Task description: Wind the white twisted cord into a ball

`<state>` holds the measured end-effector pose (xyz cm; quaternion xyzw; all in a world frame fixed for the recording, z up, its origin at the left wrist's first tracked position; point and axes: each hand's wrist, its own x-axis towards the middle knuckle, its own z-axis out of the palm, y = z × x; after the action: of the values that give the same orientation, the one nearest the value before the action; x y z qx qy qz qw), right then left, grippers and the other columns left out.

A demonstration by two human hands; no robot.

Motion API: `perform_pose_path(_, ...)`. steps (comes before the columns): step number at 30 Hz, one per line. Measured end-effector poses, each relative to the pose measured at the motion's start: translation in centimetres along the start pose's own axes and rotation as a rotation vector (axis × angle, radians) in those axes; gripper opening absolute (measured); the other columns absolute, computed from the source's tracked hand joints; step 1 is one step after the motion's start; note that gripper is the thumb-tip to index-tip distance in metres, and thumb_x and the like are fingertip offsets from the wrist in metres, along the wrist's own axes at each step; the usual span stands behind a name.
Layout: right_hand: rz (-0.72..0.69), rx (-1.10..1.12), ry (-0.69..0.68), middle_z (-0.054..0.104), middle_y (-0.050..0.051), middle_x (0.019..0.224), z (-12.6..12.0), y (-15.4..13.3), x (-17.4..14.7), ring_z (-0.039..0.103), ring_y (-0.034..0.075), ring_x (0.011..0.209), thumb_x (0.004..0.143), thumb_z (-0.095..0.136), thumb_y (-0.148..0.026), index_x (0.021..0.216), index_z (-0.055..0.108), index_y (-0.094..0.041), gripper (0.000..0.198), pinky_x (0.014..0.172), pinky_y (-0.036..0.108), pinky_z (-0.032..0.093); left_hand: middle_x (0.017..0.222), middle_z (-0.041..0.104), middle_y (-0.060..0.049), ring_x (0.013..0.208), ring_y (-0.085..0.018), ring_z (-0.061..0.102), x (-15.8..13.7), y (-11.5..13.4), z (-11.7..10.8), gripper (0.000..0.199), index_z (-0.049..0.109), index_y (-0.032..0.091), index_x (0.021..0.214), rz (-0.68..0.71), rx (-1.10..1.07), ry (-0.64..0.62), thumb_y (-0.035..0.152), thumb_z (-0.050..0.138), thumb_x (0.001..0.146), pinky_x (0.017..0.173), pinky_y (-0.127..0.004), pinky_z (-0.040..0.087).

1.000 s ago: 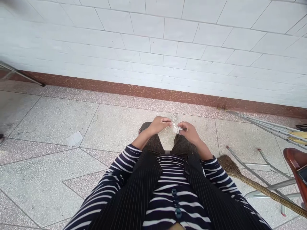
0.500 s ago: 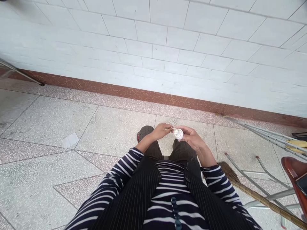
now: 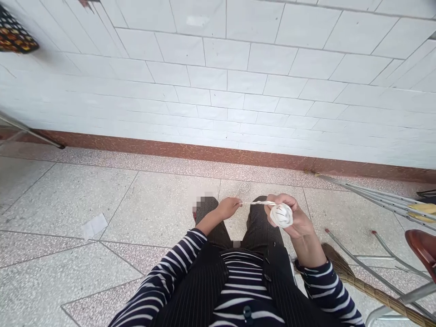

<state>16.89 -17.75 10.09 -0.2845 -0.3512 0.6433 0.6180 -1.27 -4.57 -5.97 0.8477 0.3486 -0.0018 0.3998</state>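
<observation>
Left hand (image 3: 229, 207) pinching the free end of a thin white twist (image 3: 254, 203); right hand (image 3: 299, 220) curled around a white rosette-like coil (image 3: 281, 215), held up above the floor (image 3: 177, 206). Probably light, soft and grippy, easy to crush or unwind; best taken loosely, low at the twisted base. Far upper left, a patterned item (image 3: 15, 34), perhaps a bag, contents impossible to tell from here.

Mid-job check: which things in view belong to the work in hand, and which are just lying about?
In use:
white roll, in the right hand
white strand, running to the left hand

Just about:
pale sheet
broom
brown seat
metal poles
</observation>
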Motion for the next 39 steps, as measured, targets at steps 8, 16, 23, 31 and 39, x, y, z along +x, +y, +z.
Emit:
perform_pose_path(8,-0.110,0.042,-0.070,0.045,-0.003,0.064,0.0,-2.9,-3.6,0.041,0.009,0.044,0.070,0.085,-0.043,0.083,0.073,-0.033,0.021,0.033,0.019,0.025,0.102,0.075,-0.008,0.094,-0.022,0.068,1.7,-4.3,-8.2,0.035,0.071,0.021,0.117,-0.226,0.171,0.159,0.021,0.044,0.095,0.082,-0.028,0.049)
perform_pose_path(16,0.020,0.101,0.275,0.055,0.001,0.073,-0.3,-0.1,-2.6,0.050,0.014,0.063,0.052,0.095,-0.035,0.083,0.074,-0.029,0.037,0.044,0.023,0.041,0.096,0.075,-0.008,0.073,-0.019,0.066,5.4,0.6,-17.5,0.038,0.065,0.021,0.127,-0.154,0.105,0.545,0.027,0.038,0.101,0.069,-0.028,0.048)
perform_pose_path(23,0.178,0.166,0.485,0.068,-0.001,0.087,-1.6,3.1,-0.2,0.061,0.015,0.075,0.054,0.093,-0.024,0.094,0.074,-0.031,0.045,0.061,0.025,0.053,0.108,0.075,-0.008,0.097,-0.021,0.068,3.8,2.4,-4.1,0.040,0.061,0.019,0.132,-0.003,-0.255,0.203,0.027,0.054,0.093,0.085,-0.031,0.051)
perform_pose_path(31,0.230,-0.095,0.363,0.070,0.002,0.095,-2.0,3.1,1.9,0.061,0.014,0.078,0.066,0.086,-0.023,0.104,0.076,-0.026,0.040,0.064,0.024,0.053,0.129,0.067,-0.013,0.117,-0.026,0.062,-1.6,7.0,-2.8,0.050,0.064,0.016,0.130,0.212,-0.904,0.171,0.035,0.070,0.085,0.091,-0.034,0.051)
perform_pose_path(39,0.148,-0.387,0.273,0.068,0.001,0.091,-0.9,2.6,1.1,0.060,0.017,0.081,0.071,0.084,-0.027,0.114,0.074,-0.030,0.045,0.063,0.028,0.054,0.096,0.076,-0.009,0.088,-0.021,0.068,-2.4,7.7,-4.3,0.041,0.077,0.013,0.097,0.142,-0.912,0.137,0.051,0.071,0.082,0.082,-0.033,0.053)
